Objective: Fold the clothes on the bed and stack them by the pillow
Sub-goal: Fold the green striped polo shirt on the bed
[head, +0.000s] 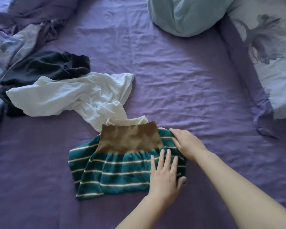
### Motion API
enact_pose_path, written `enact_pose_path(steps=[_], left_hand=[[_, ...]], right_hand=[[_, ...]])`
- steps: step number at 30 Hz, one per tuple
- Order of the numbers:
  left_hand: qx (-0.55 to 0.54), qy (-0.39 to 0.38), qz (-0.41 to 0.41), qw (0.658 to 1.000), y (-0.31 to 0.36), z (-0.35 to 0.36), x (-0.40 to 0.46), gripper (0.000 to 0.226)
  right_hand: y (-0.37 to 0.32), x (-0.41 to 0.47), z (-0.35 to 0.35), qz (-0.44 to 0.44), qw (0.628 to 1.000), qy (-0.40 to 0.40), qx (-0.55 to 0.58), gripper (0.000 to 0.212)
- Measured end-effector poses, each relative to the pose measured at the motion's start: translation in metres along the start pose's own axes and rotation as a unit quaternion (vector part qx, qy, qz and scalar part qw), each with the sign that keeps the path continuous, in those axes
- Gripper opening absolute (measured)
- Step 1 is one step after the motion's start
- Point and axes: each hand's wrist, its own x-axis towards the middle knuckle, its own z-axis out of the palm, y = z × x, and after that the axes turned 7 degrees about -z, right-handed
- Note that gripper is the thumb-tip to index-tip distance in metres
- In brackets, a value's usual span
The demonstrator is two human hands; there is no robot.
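Note:
A teal garment with white stripes and a brown waistband [119, 164] lies partly folded on the purple sheet in front of me. My left hand [165, 172] presses flat on its right side, fingers straight. My right hand [186, 142] rests on the garment's upper right edge, its fingertips hidden behind the cloth. A crumpled white shirt [69, 95] lies to the upper left, touching the waistband. A dark crumpled garment [51, 66] lies behind the shirt. A pale blue pillow [188, 15] sits at the top right.
A floral white-and-purple pillow [274, 63] lies along the right side. A rumpled blue and purple duvet [10, 40] is bunched at the upper left. Bare purple sheet [180, 80] stretches between the clothes and the pillows.

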Motion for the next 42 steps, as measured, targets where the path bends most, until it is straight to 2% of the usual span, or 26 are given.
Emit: enact_pose_path(steps=[3, 7, 10, 16, 19, 22, 25, 27, 29, 31, 34, 36, 42], left_hand=[[-0.021, 0.058, 0.027, 0.998, 0.009, 0.021, -0.016, 0.051], [-0.021, 0.064, 0.053, 0.996, 0.008, 0.03, -0.016, 0.036], [-0.037, 0.077, 0.039, 0.996, 0.01, 0.02, -0.01, 0.022], [-0.112, 0.171, 0.007, 0.979, 0.009, -0.01, -0.024, 0.009], [-0.186, 0.159, -0.05, 0.968, -0.003, -0.022, -0.036, 0.007], [-0.298, 0.115, -0.188, 0.929, -0.026, -0.044, -0.045, 0.007], [-0.385, 0.1, -0.275, 0.875, -0.059, -0.064, -0.052, 0.012], [-0.438, 0.101, -0.312, 0.837, -0.085, -0.074, -0.056, 0.021], [-0.499, 0.092, -0.33, 0.796, -0.114, -0.078, -0.06, 0.029], [-0.547, 0.073, -0.339, 0.762, -0.143, -0.079, -0.067, 0.031], [-0.57, 0.04, -0.346, 0.744, -0.175, -0.075, -0.083, 0.031], [-0.575, 0.046, -0.341, 0.742, -0.19, -0.069, -0.093, 0.031], [-0.587, 0.08, -0.388, 0.706, -0.221, -0.053, -0.121, 0.026]], right_hand=[[0.008, 0.0, -0.003, -0.013, 1.0, -0.004, -0.006, 0.049], [0.007, 0.0, -0.002, -0.012, 1.0, 0.003, -0.012, 0.049], [0.005, -0.001, -0.003, -0.009, 1.0, 0.014, 0.004, 0.047], [-0.006, -0.007, -0.023, -0.005, 0.997, 0.037, 0.072, 0.048], [-0.027, -0.005, -0.04, -0.043, 0.997, 0.01, 0.062, 0.041], [-0.052, 0.005, -0.052, -0.062, 0.993, -0.013, 0.103, 0.018], [-0.08, 0.016, -0.064, -0.058, 0.979, -0.045, 0.189, 0.017], [-0.1, 0.021, -0.071, -0.056, 0.965, -0.084, 0.241, 0.028], [-0.118, 0.025, -0.076, -0.062, 0.955, -0.143, 0.253, 0.049], [-0.136, 0.032, -0.074, -0.079, 0.959, -0.178, 0.204, 0.048], [-0.164, 0.049, -0.065, -0.126, 0.983, -0.117, 0.06, 0.033], [-0.186, 0.06, -0.061, -0.122, 0.987, -0.098, 0.028, 0.032], [-0.251, 0.093, -0.035, -0.214, 0.969, -0.037, -0.115, 0.036]])
